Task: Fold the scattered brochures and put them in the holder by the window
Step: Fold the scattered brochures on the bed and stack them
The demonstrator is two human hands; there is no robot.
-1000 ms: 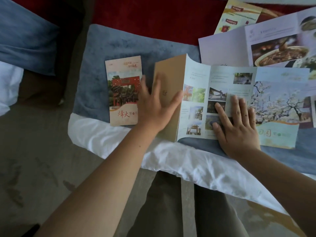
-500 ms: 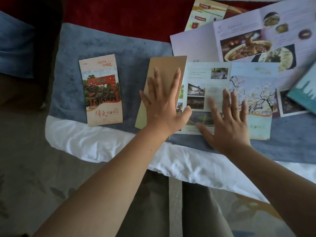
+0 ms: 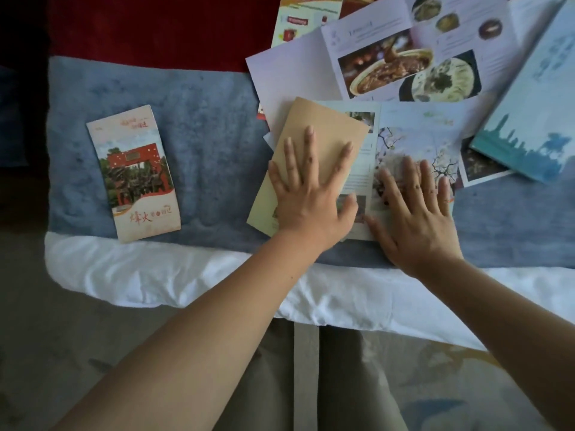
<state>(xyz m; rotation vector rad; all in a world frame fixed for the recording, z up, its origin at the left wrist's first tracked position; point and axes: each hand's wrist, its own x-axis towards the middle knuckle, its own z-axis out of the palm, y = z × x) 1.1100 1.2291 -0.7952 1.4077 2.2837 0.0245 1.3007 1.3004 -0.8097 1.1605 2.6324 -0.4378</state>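
A blossom-tree brochure [image 3: 417, 135] lies on the blue blanket [image 3: 202, 126]. Its tan left panel [image 3: 323, 126] is folded over onto the inner pages. My left hand [image 3: 308, 194] lies flat on that tan panel with fingers spread. My right hand [image 3: 417, 213] presses flat on the blossom page beside it. A folded brochure with a red gate picture [image 3: 133, 174] lies alone at the left. Unfolded brochures sit farther back: a food one [image 3: 401, 63], a teal skyline one [image 3: 535, 119] and a yellow one [image 3: 306, 17]. No holder or window is in view.
The blanket covers a bed with a white sheet edge [image 3: 161, 275] toward me and a red cover [image 3: 161, 26] behind. My legs [image 3: 311, 374] and patterned carpet [image 3: 62, 353] are below. Bare blanket lies between the folded brochure and my left hand.
My left hand pushed the raised tan panel over to the right until it lies flat on the inner pages. My right hand slid right onto the blossom page. The view shifted right.
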